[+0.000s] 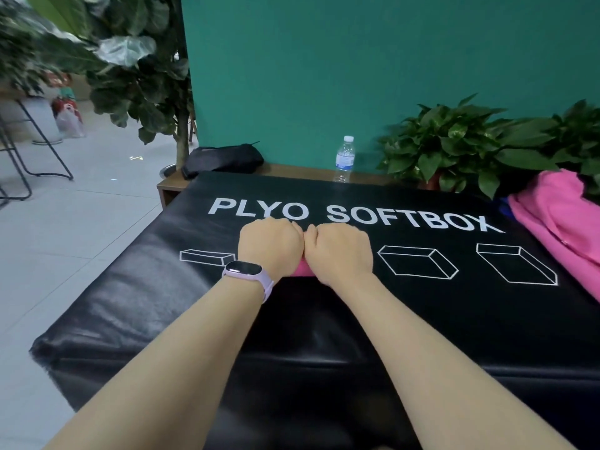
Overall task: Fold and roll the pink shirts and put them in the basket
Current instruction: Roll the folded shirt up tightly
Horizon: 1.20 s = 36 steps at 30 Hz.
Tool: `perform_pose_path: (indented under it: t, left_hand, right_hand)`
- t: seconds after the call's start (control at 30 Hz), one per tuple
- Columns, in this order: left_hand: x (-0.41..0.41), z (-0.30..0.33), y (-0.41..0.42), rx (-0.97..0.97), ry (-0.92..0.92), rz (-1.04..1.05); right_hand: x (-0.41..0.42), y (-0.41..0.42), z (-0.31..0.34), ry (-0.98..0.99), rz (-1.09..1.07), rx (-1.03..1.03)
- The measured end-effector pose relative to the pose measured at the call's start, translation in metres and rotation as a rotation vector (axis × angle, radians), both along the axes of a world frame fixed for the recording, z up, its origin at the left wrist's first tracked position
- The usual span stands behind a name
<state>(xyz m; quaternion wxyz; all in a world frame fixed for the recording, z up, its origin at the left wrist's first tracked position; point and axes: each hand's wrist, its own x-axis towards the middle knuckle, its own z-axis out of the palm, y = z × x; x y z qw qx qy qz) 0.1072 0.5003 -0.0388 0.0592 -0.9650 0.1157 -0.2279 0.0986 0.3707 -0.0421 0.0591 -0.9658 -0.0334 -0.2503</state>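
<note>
Both forearms reach forward side by side over a black padded box printed with "PLYO SOFTBOX". The left hand and right hand sit knuckles-up and touching each other, wrists bent slightly down. The fingers of both hands curl forward and under, out of sight, wrapped over a rolled pink shirt; only a small strip of it shows just behind the fingers, in the gap between the two wrists. A lilac watch is strapped on the left wrist. Well off to the right of the fingers, more pink shirts lie heaped at the box's edge. Beyond the fingers stand a water bottle, a black bag and leafy plants against a green wall.
</note>
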Motion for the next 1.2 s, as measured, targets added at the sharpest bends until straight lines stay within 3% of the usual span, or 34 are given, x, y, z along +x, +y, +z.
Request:
perform_pose_path:
  t: [0.07,0.2,0.37,0.53,0.9,1.07,1.2]
  left_hand:
    - [0.013,0.005,-0.005,-0.015,0.103,0.018]
    - [0.033,0.010,-0.005,-0.047,0.243,0.040]
    - [0.017,0.015,-0.002,-0.017,0.252,0.001]
    - [-0.023,0.010,0.001,0.050,0.163,-0.031]
    - [-0.104,0.023,-0.012,-0.054,0.396,-0.018]
    - [-0.141,0.004,-0.020,0.011,-0.042,0.016]
    - [-0.129,-0.005,-0.009,0.043,-0.044,-0.098]
  right_hand:
    - [-0.011,-0.006,-0.014,-0.141,0.035,-0.016]
    - [-0.002,-0.006,-0.019,-0.160,0.042,0.026]
    - [0.022,-0.012,0.003,0.005,0.100,-0.068]
    - [-0.002,-0.013,0.005,0.001,0.109,-0.114]
    - [-0.075,-0.036,0.015,0.181,0.138,-0.105]
    - [-0.079,-0.033,0.019,0.209,0.129,-0.126]
    - [-0.075,-0.031,0.023,0.268,0.151,-0.153]
